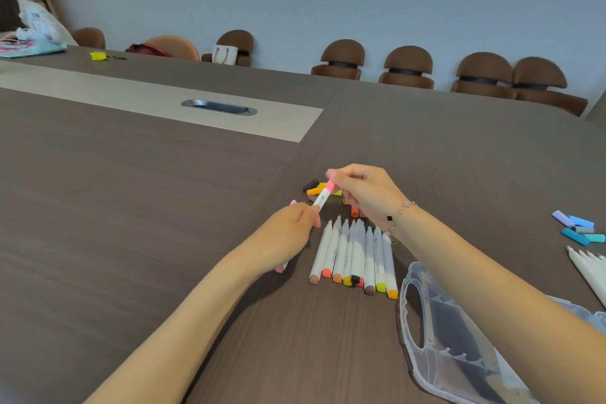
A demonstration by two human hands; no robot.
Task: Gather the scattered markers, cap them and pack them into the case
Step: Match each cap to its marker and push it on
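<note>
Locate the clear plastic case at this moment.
In the head view, the case lies open at the lower right of the table, under the right forearm, just right of the row of markers.

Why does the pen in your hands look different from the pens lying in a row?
The pink marker is held up off the table by both hands; the row of markers lies flat. The pink marker wears its pink cap; the row's far tips are bare, their caps loose nearby. Both have white barrels.
</note>
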